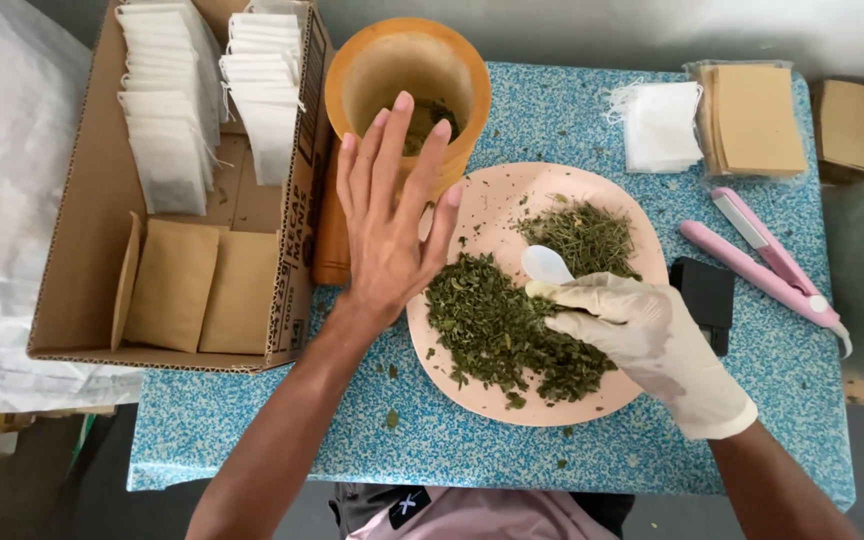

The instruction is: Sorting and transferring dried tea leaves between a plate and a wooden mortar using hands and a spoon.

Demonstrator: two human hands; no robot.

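Note:
My bare left hand (389, 215) hovers flat with fingers spread, between a wooden mortar (407, 85) and a pink plate (497, 195); it holds nothing. My right hand (647, 340) wears a white glove and grips a white plastic spoon (546, 264) over the plate. Two heaps of dried green leaves (502, 325) lie on the plate, a larger one near me and a smaller one (582, 232) further back. Some leaves also sit inside the mortar.
A cardboard box (87, 240) at left holds white filter bags (167, 110) and tan pouches (207, 290). At right lie loose white bags (660, 125), tan pouches (752, 120), a pink heat sealer (767, 260) and a small black device (707, 295) on the blue speckled table (302, 440).

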